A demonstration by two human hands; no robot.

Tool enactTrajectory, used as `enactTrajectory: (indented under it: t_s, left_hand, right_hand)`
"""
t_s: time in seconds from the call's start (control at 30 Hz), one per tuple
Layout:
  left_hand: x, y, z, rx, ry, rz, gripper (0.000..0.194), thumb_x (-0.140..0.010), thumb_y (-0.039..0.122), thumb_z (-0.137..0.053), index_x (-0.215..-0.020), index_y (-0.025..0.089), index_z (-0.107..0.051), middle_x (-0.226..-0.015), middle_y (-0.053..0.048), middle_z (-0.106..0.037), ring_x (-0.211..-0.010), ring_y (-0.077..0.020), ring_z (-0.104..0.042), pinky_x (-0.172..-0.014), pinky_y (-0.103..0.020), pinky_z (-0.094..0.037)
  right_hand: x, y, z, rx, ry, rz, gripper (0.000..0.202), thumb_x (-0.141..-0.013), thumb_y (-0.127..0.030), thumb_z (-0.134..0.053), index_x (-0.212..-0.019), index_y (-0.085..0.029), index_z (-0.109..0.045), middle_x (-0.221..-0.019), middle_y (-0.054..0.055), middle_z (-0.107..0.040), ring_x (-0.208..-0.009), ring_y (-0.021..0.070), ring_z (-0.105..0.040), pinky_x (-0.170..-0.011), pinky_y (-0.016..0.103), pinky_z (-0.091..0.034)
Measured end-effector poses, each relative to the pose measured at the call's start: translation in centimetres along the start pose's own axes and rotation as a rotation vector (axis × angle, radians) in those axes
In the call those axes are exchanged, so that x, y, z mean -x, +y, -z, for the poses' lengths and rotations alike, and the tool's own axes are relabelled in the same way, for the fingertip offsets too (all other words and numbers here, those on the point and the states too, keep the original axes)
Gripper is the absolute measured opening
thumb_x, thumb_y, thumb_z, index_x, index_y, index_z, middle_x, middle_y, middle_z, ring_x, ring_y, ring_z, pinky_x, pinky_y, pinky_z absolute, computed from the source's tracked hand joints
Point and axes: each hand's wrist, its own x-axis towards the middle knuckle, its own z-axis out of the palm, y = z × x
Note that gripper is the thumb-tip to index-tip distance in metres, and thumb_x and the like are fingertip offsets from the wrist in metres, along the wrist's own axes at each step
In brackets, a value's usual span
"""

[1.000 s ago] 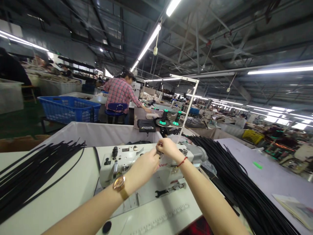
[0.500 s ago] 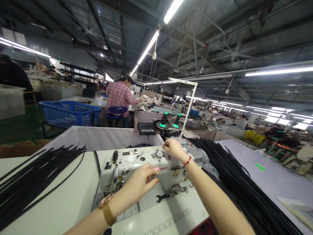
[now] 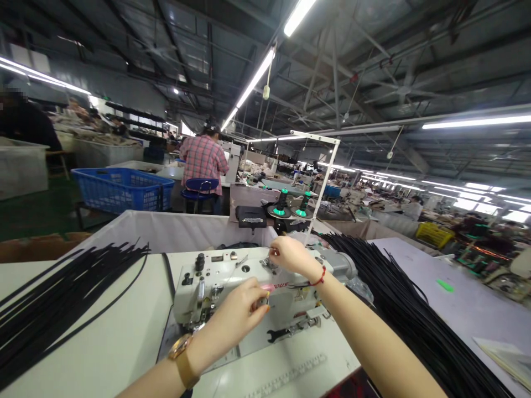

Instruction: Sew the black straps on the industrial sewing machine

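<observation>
A white sewing machine (image 3: 244,276) stands on the pale table in front of me. My left hand (image 3: 240,304), with a gold watch at its wrist, is in front of the machine's arm, its thumb and fingers closed on a small round metallic piece (image 3: 264,301). My right hand (image 3: 292,255) is above the machine's top, beside a metal fitting (image 3: 269,263). Its thumb and forefinger are pinched together; whatever lies between them is too small to make out. Below the arm, an open-end wrench (image 3: 282,333) rests at the machine's base.
Black strips lie in bundles at left (image 3: 83,293) and right (image 3: 385,287). Thread cones (image 3: 282,203) stand behind the machine under a white thread stand (image 3: 326,177). A blue basket (image 3: 124,190) and a seated person (image 3: 203,160) are farther back. A ruler marking (image 3: 290,376) runs along the table's front.
My right hand has moved slightly left and down, close to the metal fitting on the machine's top. My left hand keeps its pinch in nearly the same place. The view has shifted a little.
</observation>
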Motion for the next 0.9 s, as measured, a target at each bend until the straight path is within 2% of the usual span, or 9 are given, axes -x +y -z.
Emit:
enactTrajectory:
  t_s: [0.13, 0.23, 0.33, 0.43, 0.53, 0.63, 0.73, 0.8, 0.9]
  left_hand:
    - [0.1, -0.2, -0.1, 0.001, -0.001, -0.007, 0.017, -0.085, 0.014, -0.057, -0.098, 0.019, -0.067, -0.088, -0.002, -0.055, -0.072, -0.0137, -0.056, -0.072, -0.027, -0.046]
    - [0.2, 0.1, -0.2, -0.027, -0.010, -0.010, 0.016, -0.086, 0.014, -0.056, -0.099, 0.019, -0.066, -0.090, -0.003, -0.055, -0.075, -0.0148, -0.057, -0.072, -0.028, -0.046]
    - [0.3, 0.1, -0.2, -0.086, -0.004, -0.028, 0.017, -0.088, 0.014, -0.055, -0.101, 0.018, -0.065, -0.093, -0.004, -0.055, -0.078, -0.0162, -0.058, -0.072, -0.029, -0.046]
    - [0.5, -0.2, -0.3, -0.112, -0.003, -0.053, 0.019, -0.088, 0.014, -0.055, -0.104, 0.019, -0.064, -0.096, -0.004, -0.056, -0.082, -0.0168, -0.058, -0.075, -0.030, -0.047]
    - [0.6, -0.2, -0.4, -0.154, -0.023, -0.061, 0.017, -0.090, 0.015, -0.055, -0.104, 0.018, -0.063, -0.099, -0.005, -0.056, -0.086, -0.0183, -0.059, -0.078, -0.031, -0.048]
    - [0.7, 0.1, -0.5, -0.226, -0.042, -0.063, 0.015, -0.091, 0.015, -0.052, -0.103, 0.017, -0.062, -0.102, -0.007, -0.055, -0.090, -0.0203, -0.060, -0.080, -0.034, -0.049]
    - [0.8, -0.1, -0.4, -0.260, -0.040, -0.069, 0.019, -0.091, 0.013, -0.051, -0.107, 0.017, -0.060, -0.103, -0.007, -0.056, -0.090, -0.0203, -0.060, -0.081, -0.034, -0.050]
    - [0.9, -0.4, -0.4, -0.270, -0.032, -0.076, 0.022, -0.091, 0.012, -0.051, -0.110, 0.019, -0.059, -0.103, -0.006, -0.056, -0.090, -0.0199, -0.060, -0.081, -0.034, -0.051]
    - [1.0, -0.6, -0.4, -0.282, -0.027, -0.094, 0.023, -0.092, 0.014, -0.051, -0.112, 0.019, -0.059, -0.102, -0.006, -0.056, -0.090, -0.0197, -0.060, -0.081, -0.034, -0.052]
  right_hand:
    - [0.7, 0.9, 0.0, 0.024, -0.054, 0.003, 0.015, -0.076, -0.022, -0.056, -0.071, -0.020, -0.070, -0.075, 0.005, -0.073, -0.070, 0.0175, -0.065, -0.058, 0.025, -0.037]
    - [0.0, 0.9, -0.2, 0.045, -0.014, -0.063, 0.021, -0.080, -0.019, -0.050, -0.080, -0.018, -0.071, -0.084, 0.009, -0.074, -0.076, 0.0199, -0.066, -0.060, 0.026, -0.038]
    - [0.0, -0.1, -0.3, 0.041, 0.027, -0.019, 0.024, -0.083, -0.022, -0.046, -0.084, -0.020, -0.070, -0.094, 0.008, -0.074, -0.084, 0.0195, -0.066, -0.063, 0.026, -0.039]
    - [0.8, -0.2, -0.3, 0.035, -0.001, 0.038, 0.019, -0.080, -0.023, -0.052, -0.077, -0.021, -0.070, -0.086, 0.005, -0.074, -0.078, 0.0178, -0.066, -0.062, 0.025, -0.038]
    - [0.7, 0.8, -0.4, 0.041, -0.025, -0.017, 0.016, -0.077, -0.020, -0.055, -0.075, -0.019, -0.071, -0.078, 0.007, -0.073, -0.072, 0.0188, -0.066, -0.059, 0.025, -0.038]
    - [-0.1, 0.7, -0.7, 0.040, 0.007, -0.045, 0.021, -0.081, -0.021, -0.051, -0.084, -0.019, -0.071, -0.088, 0.008, -0.074, -0.079, 0.0192, -0.067, -0.061, 0.025, -0.039]
    - [0.1, -0.2, -0.7, 0.041, 0.034, 0.017, 0.021, -0.083, -0.023, -0.049, -0.085, -0.022, -0.069, -0.096, 0.005, -0.073, -0.085, 0.0185, -0.066, -0.063, 0.026, -0.038]
    - [0.7, -0.1, -0.6, 0.051, 0.009, 0.047, 0.018, -0.081, -0.024, -0.052, -0.078, -0.022, -0.069, -0.089, 0.005, -0.073, -0.080, 0.0188, -0.066, -0.060, 0.026, -0.037]
    - [0.6, 0.8, -0.7, 0.074, -0.033, 0.007, 0.016, -0.079, -0.021, -0.055, -0.073, -0.019, -0.069, -0.079, 0.008, -0.073, -0.072, 0.0202, -0.066, -0.057, 0.027, -0.036]
